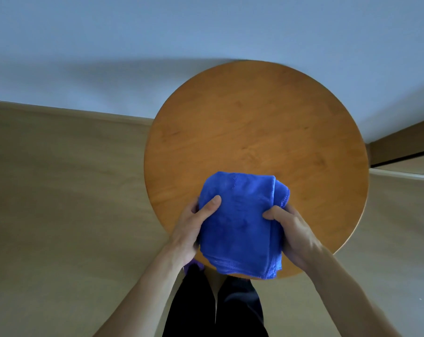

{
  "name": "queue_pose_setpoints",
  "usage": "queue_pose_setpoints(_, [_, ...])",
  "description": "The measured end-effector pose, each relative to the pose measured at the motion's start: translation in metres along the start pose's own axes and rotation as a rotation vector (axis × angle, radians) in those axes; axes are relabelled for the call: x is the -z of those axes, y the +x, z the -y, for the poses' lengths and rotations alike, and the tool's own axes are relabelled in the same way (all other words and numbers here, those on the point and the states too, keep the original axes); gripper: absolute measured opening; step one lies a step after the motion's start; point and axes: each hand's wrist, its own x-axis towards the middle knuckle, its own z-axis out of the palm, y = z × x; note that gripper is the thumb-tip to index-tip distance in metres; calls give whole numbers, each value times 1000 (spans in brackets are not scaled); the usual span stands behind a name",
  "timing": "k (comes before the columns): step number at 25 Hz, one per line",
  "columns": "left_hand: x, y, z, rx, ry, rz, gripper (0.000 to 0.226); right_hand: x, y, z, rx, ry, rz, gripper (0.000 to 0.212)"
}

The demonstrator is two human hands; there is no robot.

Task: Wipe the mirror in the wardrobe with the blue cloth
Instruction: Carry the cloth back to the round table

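Folded blue microfibre cloth (240, 222) held over the near edge of a round orange-brown wooden table (254, 122), left hand (194, 229) gripping its left side, thumb on top, right hand (291, 234) clutching its right side, pale wall behind, beige floor, dark trousers below

A round, orange-brown wooden bench (254, 122) stood on the pale beige floor (60, 190), its far edge at the wall (133, 45).
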Motion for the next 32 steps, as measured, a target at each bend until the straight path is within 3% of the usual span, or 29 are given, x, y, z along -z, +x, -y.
queue_pose_setpoints(3, [9,10,2,-17,18,-59,63,5,10,-9,51,-153,-138,22])
queue_pose_setpoints(8, [-2,31,2,-183,215,-234,63,17,28,-15,68,-292,-341,25])
queue_pose_setpoints(10, [-10,39,-1,-288,281,-234,67,22,34,-10,94,-296,-380,35])
queue_pose_setpoints(14, [-25,52,-10,-441,438,-211,70,24,45,5,176,-462,-398,74])
queue_pose_setpoints(17, [-30,64,-11,-484,580,-233,60,30,54,13,370,-607,-418,89])
queue_pose_setpoints(22, [-40,76,-3,-540,740,-335,49,34,60,7,436,-1023,-595,66])
queue_pose_setpoints(25, [-51,78,-4,-596,844,-374,55,30,55,-4,583,-1242,-648,59])
queue_pose_setpoints(29, [-60,81,10,-715,1379,-482,70,23,62,-20,604,-1486,-621,59])
queue_pose_setpoints(32, [-71,86,23,-788,1486,-411,66,21,75,-23,707,-1520,-601,56])
